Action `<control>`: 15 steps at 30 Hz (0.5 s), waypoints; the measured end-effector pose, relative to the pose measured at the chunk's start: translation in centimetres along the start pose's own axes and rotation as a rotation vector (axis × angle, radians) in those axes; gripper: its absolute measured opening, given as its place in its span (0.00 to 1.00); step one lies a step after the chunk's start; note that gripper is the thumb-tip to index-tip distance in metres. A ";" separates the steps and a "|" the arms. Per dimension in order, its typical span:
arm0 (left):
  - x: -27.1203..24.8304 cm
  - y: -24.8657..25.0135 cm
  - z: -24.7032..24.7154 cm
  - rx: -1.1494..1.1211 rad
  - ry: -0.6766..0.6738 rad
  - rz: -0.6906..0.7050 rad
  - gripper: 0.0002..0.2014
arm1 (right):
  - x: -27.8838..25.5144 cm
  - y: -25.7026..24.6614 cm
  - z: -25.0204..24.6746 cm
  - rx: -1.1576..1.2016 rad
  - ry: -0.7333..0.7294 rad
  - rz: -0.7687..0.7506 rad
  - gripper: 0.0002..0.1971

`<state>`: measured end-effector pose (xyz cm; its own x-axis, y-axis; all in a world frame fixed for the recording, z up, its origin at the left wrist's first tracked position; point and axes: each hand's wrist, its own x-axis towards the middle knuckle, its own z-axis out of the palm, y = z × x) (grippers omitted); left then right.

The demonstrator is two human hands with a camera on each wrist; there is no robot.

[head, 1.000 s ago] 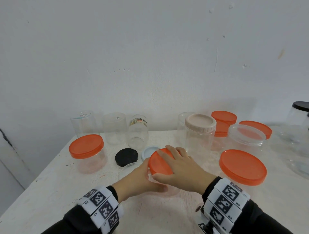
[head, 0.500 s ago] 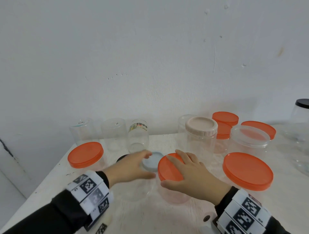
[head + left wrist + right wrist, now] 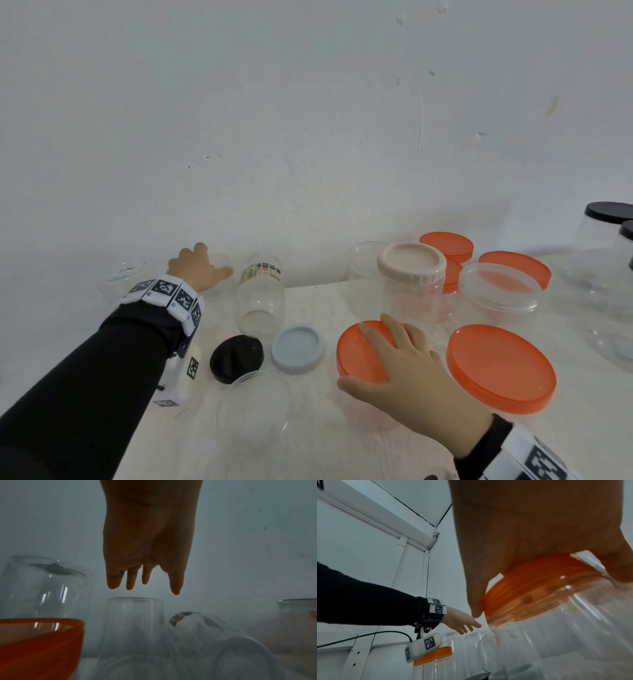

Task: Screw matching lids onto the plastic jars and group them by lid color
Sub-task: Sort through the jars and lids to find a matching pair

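Two hands, left hand spread above clear jar, right hand gripping orange lid

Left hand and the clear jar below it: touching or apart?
Apart. In the left wrist view, background wall shows between the left hand's fingertips and the clear jar.

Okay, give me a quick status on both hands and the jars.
Left hand open, above an upturned clear jar, not touching. Right hand grips orange lid on its jar. Black lid and blue lid loose.
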<state>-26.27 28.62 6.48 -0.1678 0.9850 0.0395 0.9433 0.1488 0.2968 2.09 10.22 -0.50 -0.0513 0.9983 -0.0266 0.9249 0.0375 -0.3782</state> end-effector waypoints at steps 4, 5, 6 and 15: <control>1.8 -0.1 0.4 0.033 -0.081 -0.111 0.43 | 0.4 0.2 0.2 -0.007 0.007 0.038 0.46; 2.1 -0.2 0.6 0.054 -0.094 -0.124 0.43 | 0.5 0.3 0.2 -0.011 0.003 0.043 0.46; 2.5 -0.3 0.8 0.078 -0.102 -0.131 0.43 | 0.6 0.3 0.2 -0.013 -0.003 0.047 0.46; 3.0 -1.2 0.9 0.034 -0.010 -0.196 0.44 | 0.4 -0.2 -0.4 -0.060 -0.043 0.058 0.44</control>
<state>-27.66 31.45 5.37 -0.3470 0.9375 -0.0254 0.9017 0.3410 0.2657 2.04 10.60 -0.11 -0.0118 0.9961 -0.0871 0.9477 -0.0167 -0.3189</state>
